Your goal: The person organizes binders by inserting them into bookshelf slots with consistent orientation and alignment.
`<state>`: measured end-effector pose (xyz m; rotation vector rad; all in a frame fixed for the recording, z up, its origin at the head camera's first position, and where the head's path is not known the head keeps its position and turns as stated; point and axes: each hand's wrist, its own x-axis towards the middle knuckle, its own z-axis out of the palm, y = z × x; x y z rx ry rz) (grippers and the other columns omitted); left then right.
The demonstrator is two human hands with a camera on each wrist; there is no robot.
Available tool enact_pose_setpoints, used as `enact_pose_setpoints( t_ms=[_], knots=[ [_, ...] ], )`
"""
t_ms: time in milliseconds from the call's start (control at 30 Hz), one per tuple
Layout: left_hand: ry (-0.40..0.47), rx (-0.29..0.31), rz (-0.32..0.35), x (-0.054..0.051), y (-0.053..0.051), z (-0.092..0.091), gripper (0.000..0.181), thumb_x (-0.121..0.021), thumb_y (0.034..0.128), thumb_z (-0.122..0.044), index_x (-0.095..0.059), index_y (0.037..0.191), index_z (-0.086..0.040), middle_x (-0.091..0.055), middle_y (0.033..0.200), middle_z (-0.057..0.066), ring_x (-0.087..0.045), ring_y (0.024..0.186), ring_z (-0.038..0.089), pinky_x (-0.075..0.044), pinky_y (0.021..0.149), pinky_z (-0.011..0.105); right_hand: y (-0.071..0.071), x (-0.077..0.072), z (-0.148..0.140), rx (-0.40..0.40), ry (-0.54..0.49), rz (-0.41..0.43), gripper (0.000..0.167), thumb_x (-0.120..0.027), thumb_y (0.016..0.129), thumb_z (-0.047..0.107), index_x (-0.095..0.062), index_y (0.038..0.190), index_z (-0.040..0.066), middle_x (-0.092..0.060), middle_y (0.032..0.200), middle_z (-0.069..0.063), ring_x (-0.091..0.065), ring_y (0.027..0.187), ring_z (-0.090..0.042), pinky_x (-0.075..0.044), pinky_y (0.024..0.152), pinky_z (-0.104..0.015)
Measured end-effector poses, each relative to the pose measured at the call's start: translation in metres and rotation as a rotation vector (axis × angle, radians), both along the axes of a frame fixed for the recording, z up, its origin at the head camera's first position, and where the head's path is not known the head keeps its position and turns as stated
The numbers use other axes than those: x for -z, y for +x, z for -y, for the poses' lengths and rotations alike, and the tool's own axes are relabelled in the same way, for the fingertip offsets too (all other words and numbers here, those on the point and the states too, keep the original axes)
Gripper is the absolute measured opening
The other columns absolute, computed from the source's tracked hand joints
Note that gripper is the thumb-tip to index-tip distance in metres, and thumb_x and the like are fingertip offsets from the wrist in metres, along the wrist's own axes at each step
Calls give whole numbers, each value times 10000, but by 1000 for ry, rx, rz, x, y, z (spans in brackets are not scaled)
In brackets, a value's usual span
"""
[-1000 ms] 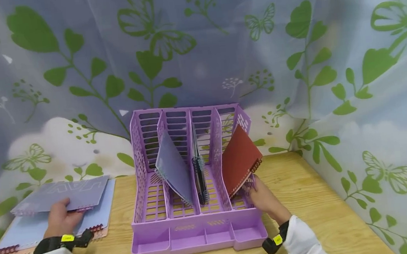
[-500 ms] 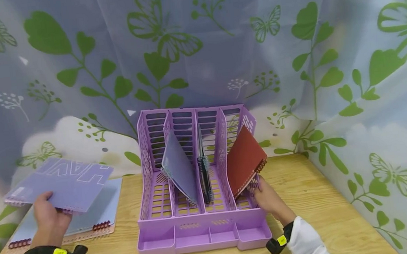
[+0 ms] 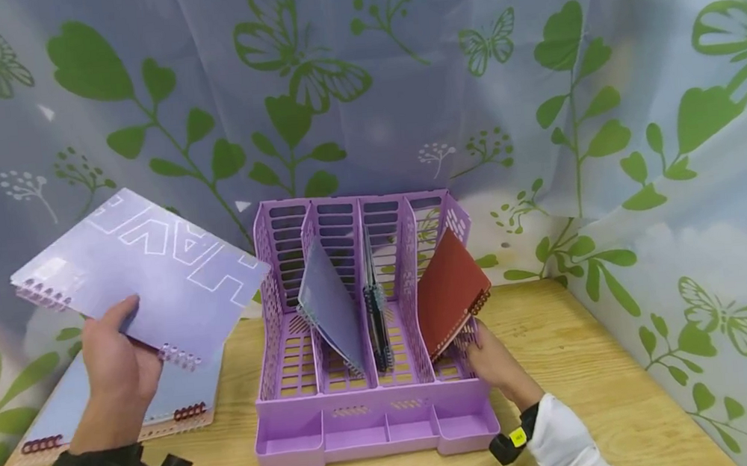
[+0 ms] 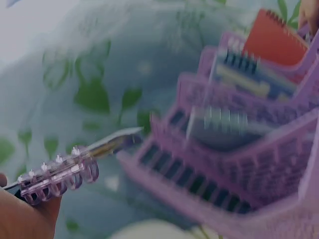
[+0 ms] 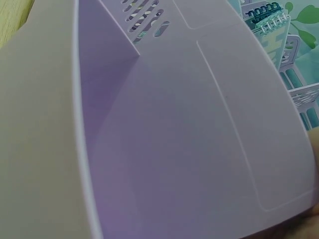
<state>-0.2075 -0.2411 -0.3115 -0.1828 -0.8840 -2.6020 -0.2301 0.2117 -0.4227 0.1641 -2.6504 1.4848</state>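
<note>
In the head view my left hand (image 3: 119,370) holds a purple spiral notebook (image 3: 147,262) with white outlined letters, thumb on its cover. The notebook is in the air left of a purple file rack (image 3: 372,400); in the left wrist view its clear coil (image 4: 60,177) faces me. My right hand (image 3: 500,367) grips the rack's right side wall near the front. A red spiral notebook (image 3: 450,293) leans in the rightmost slot. A blue-grey notebook (image 3: 326,305) tilts in the second slot from the left. Dark-coiled notebooks (image 3: 375,330) stand upright in the third.
Left of the rack, a light-blue spiral notebook (image 3: 189,386) lies over a peach one (image 3: 196,424) on the wooden table (image 3: 597,376). The rack's front has a tray (image 3: 356,439) with small compartments. A leaf-and-butterfly curtain (image 3: 375,113) hangs behind and to the right.
My left hand has lifted the purple notebook off the stack, raised it and tilted its cover toward the camera. My right hand keeps its grip on the rack.
</note>
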Motion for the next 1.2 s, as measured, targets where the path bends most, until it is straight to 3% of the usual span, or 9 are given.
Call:
enact_pose_setpoints(
  t_ms=[67,200,333,500,733,967,1033,1100,1200],
  knots=[
    [-39,-38,-2,-12,3,-19,464,-420,986,2,-336,1421,-141,-323,1458,48,-259,1369,237,-171,1140,398,0,0,0,-3,-4,-6,473,-340,919,-80,-293,1387,-131,-408,1336,-367,-360,1265,-488,-253,1066,-565],
    [-59,-100,-31,-26,5,-58,342,-429,974,36,-444,1307,-39,-471,1304,121,-461,1222,267,-419,1002,361,1,0,0,-3,-6,-14,461,-340,921,-85,-307,1379,-129,-424,1321,-367,-379,1251,-489,-270,1058,-566],
    [-298,-159,3,-26,3,-94,265,-404,999,-21,-484,1252,-22,-559,1170,124,-575,1049,219,-508,866,290,1,1,-1,-2,-2,-11,458,-342,925,-76,-313,1380,-122,-420,1330,-361,-377,1254,-486,-271,1057,-568],
    [-615,-153,93,-16,-8,-127,337,-355,1032,-118,-430,1339,0,-560,1245,154,-558,1110,228,-469,926,292,-1,1,0,5,-8,6,475,-346,927,-62,-292,1395,-113,-400,1349,-361,-372,1257,-489,-267,1056,-572],
    [-835,-135,69,10,-28,-162,383,-313,1039,-122,-370,1398,-3,-521,1268,195,-512,1146,250,-430,961,348,0,1,1,-6,-35,-10,469,-340,927,-79,-294,1392,-124,-402,1343,-365,-387,1244,-491,-288,1047,-571],
    [-1068,-102,81,30,-41,-184,516,-284,1050,-167,-142,1484,74,-226,1512,243,-225,1383,315,-228,1115,433,2,1,1,-5,-25,-11,455,-338,922,-86,-310,1374,-132,-421,1320,-369,-387,1241,-493,-284,1049,-570],
    [-1130,-117,79,30,-41,-189,541,-267,1052,-190,-112,1467,121,-460,1304,334,-510,1176,348,-399,1010,407,3,1,1,-6,-32,-4,458,-335,927,-83,-299,1381,-131,-410,1332,-367,-378,1250,-490,-275,1054,-568],
    [-1156,-163,75,30,-41,-192,525,-263,1053,-194,-186,1434,158,-549,1080,335,-589,992,344,-475,889,404,2,1,0,-10,-32,0,462,-335,930,-79,-289,1387,-131,-401,1341,-367,-373,1256,-485,-271,1059,-563],
    [-1142,-228,62,31,-41,-195,478,-254,1053,-169,-265,1407,151,-563,1015,288,-594,928,316,-484,836,406,1,0,-1,-9,-19,5,473,-339,936,-67,-275,1401,-123,-387,1358,-363,-360,1269,-480,-259,1066,-558]
  ],
)
